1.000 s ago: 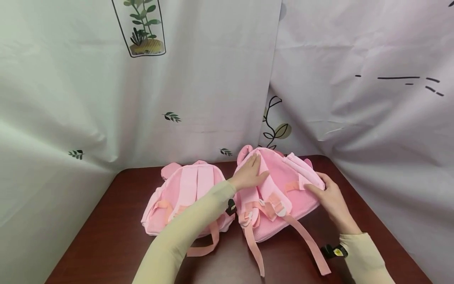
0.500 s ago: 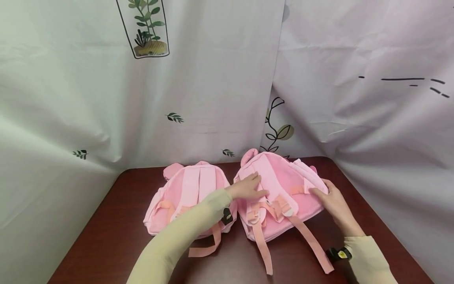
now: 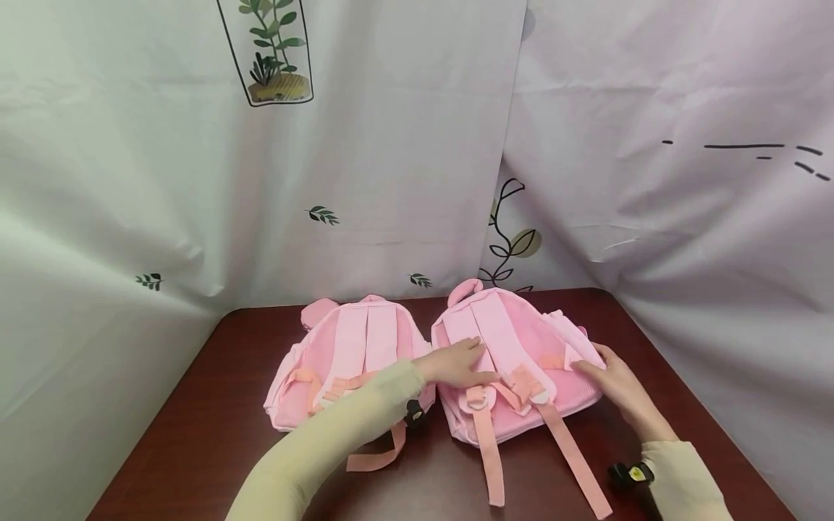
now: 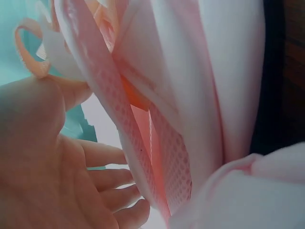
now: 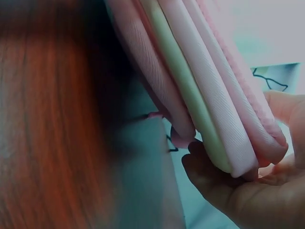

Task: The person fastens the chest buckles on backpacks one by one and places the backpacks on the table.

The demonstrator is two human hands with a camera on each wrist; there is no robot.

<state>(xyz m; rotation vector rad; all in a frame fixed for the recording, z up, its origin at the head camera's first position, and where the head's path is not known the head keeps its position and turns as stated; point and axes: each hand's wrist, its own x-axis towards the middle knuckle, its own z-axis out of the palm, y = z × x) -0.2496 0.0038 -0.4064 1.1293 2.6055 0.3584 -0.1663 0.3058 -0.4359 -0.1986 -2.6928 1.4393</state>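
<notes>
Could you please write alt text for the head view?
A person's left hand touches a shoulder strap of a pink backpack while the right hand grips it. Another pink backpack is to its left on the dark red table.

Plain cream sleeves (image 3: 332,427) end behind the hands (image 3: 456,363). A black device (image 3: 414,413) sits behind each (the right one bears a yellow mark (image 3: 636,474)).
</notes>
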